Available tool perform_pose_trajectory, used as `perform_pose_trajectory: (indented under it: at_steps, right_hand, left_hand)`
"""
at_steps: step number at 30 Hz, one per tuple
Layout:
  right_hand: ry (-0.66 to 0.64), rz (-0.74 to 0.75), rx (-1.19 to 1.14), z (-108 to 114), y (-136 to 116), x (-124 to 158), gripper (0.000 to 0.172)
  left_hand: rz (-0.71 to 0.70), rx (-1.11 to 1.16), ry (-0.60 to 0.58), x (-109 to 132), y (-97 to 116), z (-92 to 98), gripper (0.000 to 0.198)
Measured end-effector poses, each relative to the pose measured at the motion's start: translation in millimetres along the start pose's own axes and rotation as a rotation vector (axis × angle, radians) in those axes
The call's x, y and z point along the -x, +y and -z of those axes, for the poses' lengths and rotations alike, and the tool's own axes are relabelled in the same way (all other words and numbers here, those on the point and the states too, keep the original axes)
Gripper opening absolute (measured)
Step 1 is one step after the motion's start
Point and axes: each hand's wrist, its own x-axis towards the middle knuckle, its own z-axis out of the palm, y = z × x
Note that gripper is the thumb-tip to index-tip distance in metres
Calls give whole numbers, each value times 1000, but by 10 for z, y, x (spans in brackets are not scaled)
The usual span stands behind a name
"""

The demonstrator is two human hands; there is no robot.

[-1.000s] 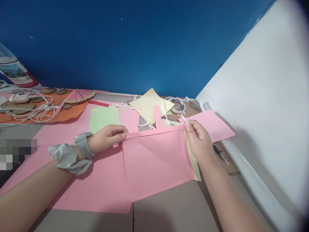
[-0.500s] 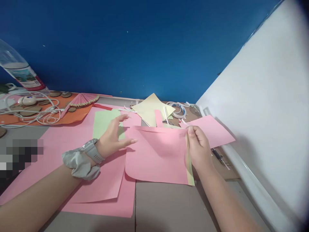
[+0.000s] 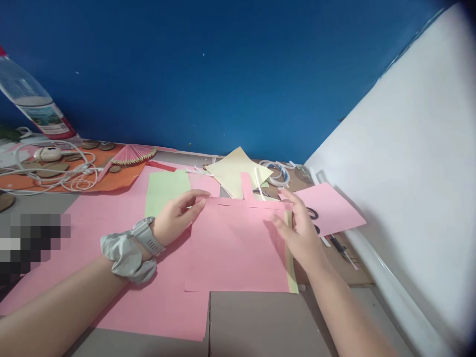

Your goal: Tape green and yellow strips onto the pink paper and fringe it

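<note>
A pink sheet of paper lies in front of me, with a narrow folded strip along its top and a pale green strip down its right side. At its upper left corner, my left hand pinches the paper between thumb and fingers. My right hand is at the upper right corner, thumb over the paper and fingers spread apart. Larger pink paper lies beneath the left forearm, with a light green sheet on it.
Behind the sheet are yellow paper, a tape roll and white paper strips. Dark scissor handles and a pen-like tool lie right. A folded fan, white cable and bottle stand left, near the blue wall.
My left hand has gone from open to pinching the paper's left corner. My right hand has loosened its pinch and spread its fingers. The sheet now lies flatter.
</note>
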Motion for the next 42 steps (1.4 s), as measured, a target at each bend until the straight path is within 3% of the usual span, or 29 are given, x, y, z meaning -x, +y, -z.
perform_pose_trajectory:
  at_steps: [3, 6, 12, 17, 25, 35, 38, 42]
  right_hand:
    - [-84, 29, 36, -21, -38, 23, 42]
    - [-86, 27, 27, -20, -64, 34, 29]
    - [-27, -166, -40, 47, -84, 20, 32]
    - [-18, -168, -123, 64, -56, -7, 29]
    - [-39, -225, -103, 50, -121, 5, 24]
    - [-42, -225, -115, 30, -76, -11, 25]
    - [-45, -154, -68, 15, -50, 13, 25]
    - [-55, 107, 136, -18, -45, 53, 35]
  left_hand:
    - [17, -51, 32, -18, -7, 18, 32]
    - [29, -86, 53, -36, -7, 42, 32]
    - [81, -79, 22, -45, -6, 58, 35]
    - [57, -34, -28, -40, -19, 27, 48]
    - [29, -249, 2, -34, -38, 40, 42]
    - [67, -233, -31, -34, 20, 55, 37]
    - [66, -241, -16, -40, 29, 55, 37]
    - [47, -266, -19, -34, 31, 53, 39]
